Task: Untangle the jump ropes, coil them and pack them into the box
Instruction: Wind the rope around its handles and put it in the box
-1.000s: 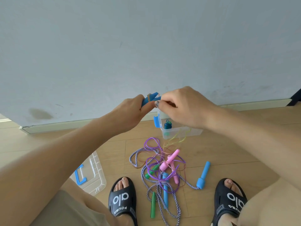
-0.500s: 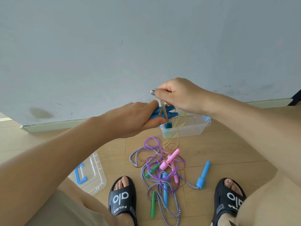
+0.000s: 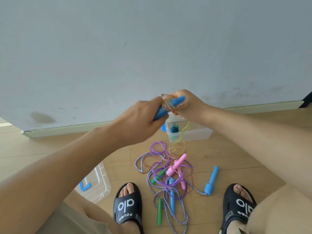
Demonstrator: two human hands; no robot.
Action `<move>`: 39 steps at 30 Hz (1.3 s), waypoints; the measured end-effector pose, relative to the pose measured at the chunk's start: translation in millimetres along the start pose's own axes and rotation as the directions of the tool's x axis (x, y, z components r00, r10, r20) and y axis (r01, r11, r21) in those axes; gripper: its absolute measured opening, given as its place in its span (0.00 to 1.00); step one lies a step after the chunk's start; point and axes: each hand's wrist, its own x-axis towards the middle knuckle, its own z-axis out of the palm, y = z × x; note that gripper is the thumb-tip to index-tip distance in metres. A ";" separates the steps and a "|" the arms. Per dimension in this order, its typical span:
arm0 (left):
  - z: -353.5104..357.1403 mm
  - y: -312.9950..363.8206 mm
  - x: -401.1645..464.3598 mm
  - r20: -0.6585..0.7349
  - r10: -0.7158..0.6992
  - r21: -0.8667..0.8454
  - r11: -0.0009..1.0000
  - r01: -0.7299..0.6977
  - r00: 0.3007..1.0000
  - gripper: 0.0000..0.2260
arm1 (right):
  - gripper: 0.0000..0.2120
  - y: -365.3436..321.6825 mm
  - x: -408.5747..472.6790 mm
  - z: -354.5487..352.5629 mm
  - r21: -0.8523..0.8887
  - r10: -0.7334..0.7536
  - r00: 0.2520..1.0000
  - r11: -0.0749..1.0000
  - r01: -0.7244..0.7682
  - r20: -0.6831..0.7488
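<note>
Left hand (image 3: pixel 143 119) hides most of blue handle (image 3: pixel 175 103).

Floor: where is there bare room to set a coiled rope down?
Bare floor lies right of the box, beyond the blue handle, and between the lid and the baseboard. It is crowded between the two sandals, where the tangle lies.
</note>
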 end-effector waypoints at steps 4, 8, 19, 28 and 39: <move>-1.4 -9.9 11.3 -0.091 -0.262 -0.057 0.964 0.258 0.961 0.10 | 0.23 -6.3 -16.8 18.1 0.022 0.068 0.995 0.998 -0.067 -0.069; 2.1 -29.6 13.6 0.004 -0.422 0.084 0.904 0.420 0.907 0.06 | 0.23 -9.8 -35.2 29.1 -0.068 0.072 0.997 0.995 -0.073 -0.020; 18.2 -23.1 10.2 0.208 -0.273 0.604 0.791 0.096 0.939 0.07 | 0.20 -31.1 -45.3 -6.0 -0.571 -0.396 0.917 0.745 0.345 0.037; 17.8 -3.2 4.9 0.223 -0.017 0.475 0.875 -0.094 0.975 0.08 | 0.26 -11.7 -7.6 -18.1 -0.292 -0.159 0.977 0.936 0.196 0.146; -1.8 -13.0 2.8 -0.111 -0.129 0.156 0.977 0.145 0.985 0.10 | 0.19 0.7 -11.8 4.2 0.089 0.096 0.982 0.990 -0.111 0.164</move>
